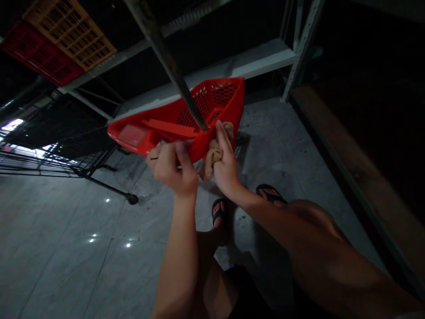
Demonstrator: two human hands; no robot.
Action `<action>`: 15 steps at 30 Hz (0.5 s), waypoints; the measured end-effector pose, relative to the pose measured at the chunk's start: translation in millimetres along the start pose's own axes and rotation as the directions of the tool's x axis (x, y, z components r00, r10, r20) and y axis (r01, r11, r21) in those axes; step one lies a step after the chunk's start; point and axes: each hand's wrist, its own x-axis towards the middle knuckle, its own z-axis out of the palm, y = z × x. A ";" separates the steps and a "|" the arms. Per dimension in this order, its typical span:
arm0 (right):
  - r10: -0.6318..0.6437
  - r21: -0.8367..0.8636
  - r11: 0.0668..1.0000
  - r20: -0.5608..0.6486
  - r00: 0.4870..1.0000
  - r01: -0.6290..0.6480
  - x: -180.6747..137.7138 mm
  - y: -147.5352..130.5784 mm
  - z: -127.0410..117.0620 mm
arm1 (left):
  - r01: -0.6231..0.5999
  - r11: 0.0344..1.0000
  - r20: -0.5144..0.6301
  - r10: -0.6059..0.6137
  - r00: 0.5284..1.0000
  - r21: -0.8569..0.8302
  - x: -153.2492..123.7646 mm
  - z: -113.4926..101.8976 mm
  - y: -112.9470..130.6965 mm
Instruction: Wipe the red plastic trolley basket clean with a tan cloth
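While the left hand point(172, 166) clamps its fingers on the red basket point(186, 119) rim above the floor point(66, 248), the right hand point(226, 164) presses a soft, bunched cloth point(214, 153) against the stiff, light, likely plastic wall.

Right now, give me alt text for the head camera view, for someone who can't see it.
A person's left hand grips the rim of a red plastic basket held tilted above a grey tiled floor, while the right hand presses a tan cloth against its side. Metal shelving stands behind, with orange and red crates at upper left.
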 end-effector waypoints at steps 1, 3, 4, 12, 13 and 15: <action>-0.009 0.012 1.000 -0.019 1.000 0.009 0.8 1.4 -6.7 | -0.030 0.998 0.059 0.033 0.998 -0.055 -2.1 -4.4 6.2; -0.017 0.040 0.999 -0.088 0.996 0.021 3.3 6.0 -19.6 | -0.085 0.983 0.173 0.113 0.979 -0.162 -4.9 -12.6 12.4; -0.020 0.053 0.998 -0.121 0.992 0.027 4.9 7.7 -25.8 | -0.121 0.972 0.219 0.165 0.962 -0.204 -5.1 -15.9 11.2; -0.338 -0.029 0.941 0.019 0.941 0.338 6.7 -26.1 -61.5 | -0.027 0.988 0.124 0.047 0.991 -0.155 11.8 -15.5 -57.9; -0.373 -0.047 0.925 0.072 0.925 0.377 5.4 -33.2 -62.3 | 0.006 0.990 0.088 0.007 0.996 -0.143 12.4 -12.3 -60.2; -0.445 -0.090 0.882 0.165 0.880 0.463 3.9 -46.2 -61.2 | 0.051 0.993 0.035 -0.048 0.998 -0.105 11.0 -5.3 -56.8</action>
